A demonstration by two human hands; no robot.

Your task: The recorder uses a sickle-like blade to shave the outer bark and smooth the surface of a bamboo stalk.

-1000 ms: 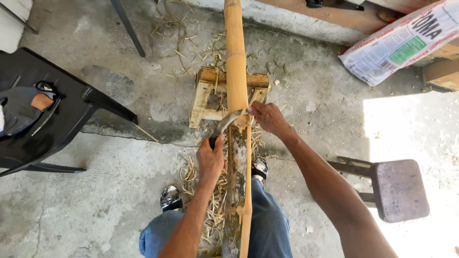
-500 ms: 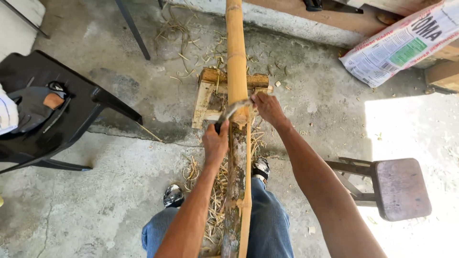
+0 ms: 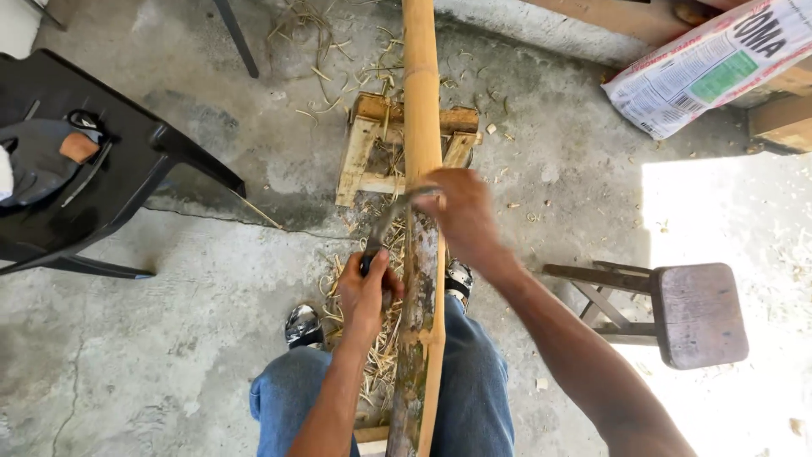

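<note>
Bamboo pole [image 3: 420, 110] lies lengthwise across a small wooden stand [image 3: 365, 144] on the concrete floor [image 3: 169, 338], running back between the person's knees. Both hands grip a curved drawknife [image 3: 391, 216] across it: left hand [image 3: 369, 288] on one handle, right hand [image 3: 461, 216] on the other.

Long yellow bamboo pole [image 3: 420, 127] lengthwise across a low wooden stand, curved metal blade [image 3: 391, 217] against its scraped part.
</note>
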